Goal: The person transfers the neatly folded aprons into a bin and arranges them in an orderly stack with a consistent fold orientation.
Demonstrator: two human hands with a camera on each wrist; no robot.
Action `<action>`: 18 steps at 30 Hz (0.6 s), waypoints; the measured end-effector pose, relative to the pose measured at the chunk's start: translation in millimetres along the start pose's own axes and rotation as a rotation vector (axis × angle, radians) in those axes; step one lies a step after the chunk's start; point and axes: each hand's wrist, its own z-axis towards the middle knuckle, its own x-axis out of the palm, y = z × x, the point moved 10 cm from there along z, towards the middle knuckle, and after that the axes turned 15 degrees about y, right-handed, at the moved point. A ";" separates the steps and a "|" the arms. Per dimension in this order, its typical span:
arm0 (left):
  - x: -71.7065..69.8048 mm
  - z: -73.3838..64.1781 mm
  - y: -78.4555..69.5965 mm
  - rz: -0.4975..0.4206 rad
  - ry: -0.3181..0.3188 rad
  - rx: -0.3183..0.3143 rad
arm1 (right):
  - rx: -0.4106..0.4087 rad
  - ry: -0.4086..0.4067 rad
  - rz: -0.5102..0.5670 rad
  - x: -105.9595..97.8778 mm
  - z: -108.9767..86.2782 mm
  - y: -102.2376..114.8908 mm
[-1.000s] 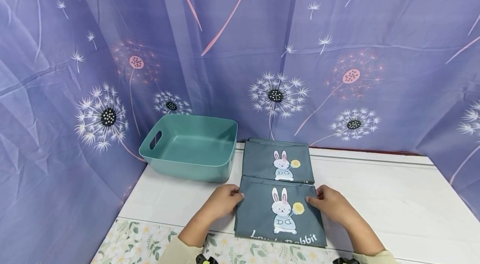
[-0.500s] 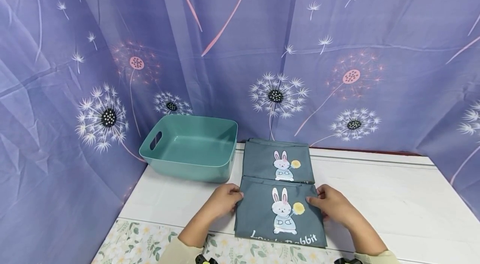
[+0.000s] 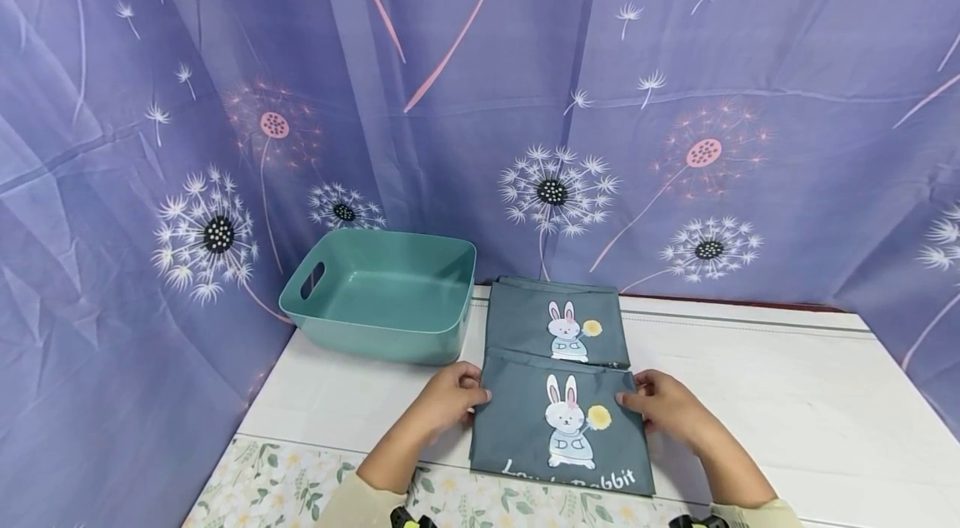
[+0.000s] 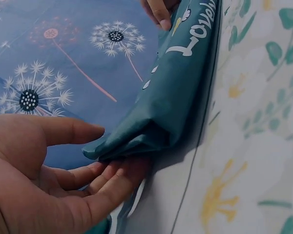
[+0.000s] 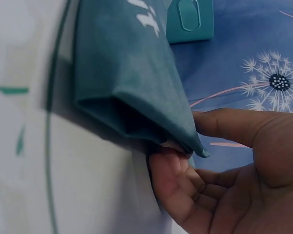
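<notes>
A folded dark green cloth [image 3: 517, 424] with a rabbit print and white lettering lies near the table's front. My left hand [image 3: 450, 399] grips its left edge and my right hand [image 3: 663, 407] its right edge. In the left wrist view the thumb of the left hand [image 4: 63, 180] is above the fold and the fingers reach underneath. The right wrist view shows the right hand [image 5: 224, 170] holding likewise, with layered folds hanging between thumb and fingers. Behind it lies a second folded cloth [image 3: 517, 320] with the same rabbit, its front edge overlapped by the near one.
A green plastic bin [image 3: 390, 341] with a handle hole stands at the back left, and nothing shows inside it. The white table [image 3: 750, 395] has a floral cover [image 3: 277, 482] along its front. A purple dandelion curtain [image 3: 465, 136] hangs behind and at the sides.
The near cloth's far edge has risen slightly and covers a little more of the rear cloth. Both hands keep their grip, almost in place. The bin and rear cloth have not moved.
</notes>
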 end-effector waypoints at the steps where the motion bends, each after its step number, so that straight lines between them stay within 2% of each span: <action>1: -0.2 0.2 0.9 -0.005 -0.002 -0.003 | 0.000 0.001 -0.003 0.1 0.4 0.0; 11: -0.5 1.8 3.3 0.016 -0.001 -0.008 | -0.038 0.020 0.014 3.2 -1.5 3.9; 18: 2.1 2.7 7.6 -0.068 0.035 -0.011 | -0.051 0.050 0.049 7.4 -2.8 4.9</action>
